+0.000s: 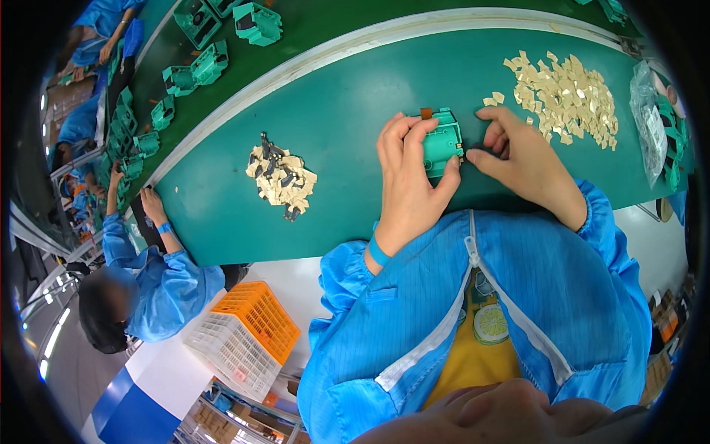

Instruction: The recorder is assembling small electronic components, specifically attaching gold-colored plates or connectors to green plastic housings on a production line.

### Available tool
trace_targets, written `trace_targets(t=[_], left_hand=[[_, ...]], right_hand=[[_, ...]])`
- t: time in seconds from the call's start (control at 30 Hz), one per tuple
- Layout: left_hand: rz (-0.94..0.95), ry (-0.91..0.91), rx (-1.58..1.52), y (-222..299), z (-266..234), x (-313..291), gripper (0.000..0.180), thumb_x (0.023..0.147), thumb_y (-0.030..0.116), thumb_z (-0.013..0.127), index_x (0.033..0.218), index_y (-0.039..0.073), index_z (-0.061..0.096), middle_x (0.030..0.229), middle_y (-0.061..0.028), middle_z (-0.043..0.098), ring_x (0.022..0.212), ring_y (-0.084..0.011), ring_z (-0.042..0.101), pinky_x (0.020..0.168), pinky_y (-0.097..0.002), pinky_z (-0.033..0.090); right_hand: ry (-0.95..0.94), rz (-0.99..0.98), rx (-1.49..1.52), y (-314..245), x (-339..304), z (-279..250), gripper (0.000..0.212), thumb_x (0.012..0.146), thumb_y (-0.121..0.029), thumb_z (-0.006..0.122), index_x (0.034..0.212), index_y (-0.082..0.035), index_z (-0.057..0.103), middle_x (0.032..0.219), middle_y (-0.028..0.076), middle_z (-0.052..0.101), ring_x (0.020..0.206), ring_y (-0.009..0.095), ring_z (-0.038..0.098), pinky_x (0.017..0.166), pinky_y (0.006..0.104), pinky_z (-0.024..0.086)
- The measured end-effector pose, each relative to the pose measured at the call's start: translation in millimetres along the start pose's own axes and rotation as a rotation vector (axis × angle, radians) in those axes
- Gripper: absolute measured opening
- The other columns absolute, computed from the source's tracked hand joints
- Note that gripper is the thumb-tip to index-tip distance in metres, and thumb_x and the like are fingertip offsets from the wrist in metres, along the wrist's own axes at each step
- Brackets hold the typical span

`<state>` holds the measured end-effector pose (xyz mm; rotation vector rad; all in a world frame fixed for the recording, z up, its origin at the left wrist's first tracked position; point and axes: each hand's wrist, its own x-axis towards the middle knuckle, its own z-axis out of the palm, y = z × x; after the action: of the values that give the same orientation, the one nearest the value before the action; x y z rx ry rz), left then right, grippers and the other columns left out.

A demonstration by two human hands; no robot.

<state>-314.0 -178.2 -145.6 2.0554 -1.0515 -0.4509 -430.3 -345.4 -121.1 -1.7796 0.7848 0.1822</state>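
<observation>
My left hand (414, 159) is closed around a green plastic housing (441, 144), its fingers over the left side and its thumb at the lower edge. A small brown-orange strip (427, 112) shows at the housing's upper left corner. Small metallic contacts appear along its right edge. Close beside that edge is my right hand (521, 152), with the index finger and thumb apart and the other fingers curled. Nothing shows between them. To the right lies a heap of small cream-coloured pieces (566, 96), a few of them loose near my right index finger.
A pile of cream pieces mixed with small black parts (281, 177) lies left on the green table (340, 214). Beyond a pale rail, green housings (257, 24) sit on a green belt. A clear plastic bag (648, 122) is far right. At left a co-worker (166, 285) sits near crates (244, 337).
</observation>
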Motion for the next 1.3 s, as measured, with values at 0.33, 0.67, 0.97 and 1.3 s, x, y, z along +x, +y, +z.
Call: trace_targets(t=[0.33,0.67,0.97,1.3], left_hand=[[0.004,-0.025,0.023,2,-5,1,0.062,0.08,0.012,0.08,0.135,0.006,0.051,0.138,-0.0184,0.042,0.136,-0.0415,0.038,0.112,-0.0494,0.036],[-0.049,-0.094,-0.24,-4,-13,4,0.076,0.073,0.012,0.087,0.139,0.007,0.049,0.141,-0.0169,0.041,0.136,-0.0362,0.041,0.111,-0.0446,0.04],[-0.026,-0.18,-0.147,6,-30,-6,0.072,0.08,0.015,0.081,0.145,0.008,0.052,0.153,-0.0152,0.043,0.142,-0.0335,0.041,0.117,-0.0451,0.035],[-0.219,-0.19,-0.33,15,-33,-6,0.061,0.085,0.006,0.07,0.143,0.003,0.051,0.148,-0.0144,0.046,0.13,-0.0267,0.054,0.102,-0.0427,0.053]], right_hand=[[-0.053,-0.076,0.103,10,11,-1,0.018,0.089,-0.014,0.077,0.087,0.0,0.065,0.086,0.006,0.061,0.073,0.014,0.057,0.067,0.03,0.049],[-0.276,0.018,0.549,9,11,-9,0.015,0.092,-0.01,0.073,0.088,0.001,0.064,0.081,0.003,0.067,0.074,0.008,0.062,0.064,0.0242,0.047],[-0.227,-0.044,0.387,-11,-4,-9,0.017,0.091,-0.012,0.074,0.088,0.003,0.067,0.079,0.006,0.068,0.073,0.009,0.062,0.065,0.0256,0.049],[-0.158,-0.088,0.258,-21,-11,-5,0.02,0.09,-0.013,0.073,0.087,0.006,0.067,0.075,0.012,0.069,0.07,0.018,0.066,0.065,0.0315,0.051]])
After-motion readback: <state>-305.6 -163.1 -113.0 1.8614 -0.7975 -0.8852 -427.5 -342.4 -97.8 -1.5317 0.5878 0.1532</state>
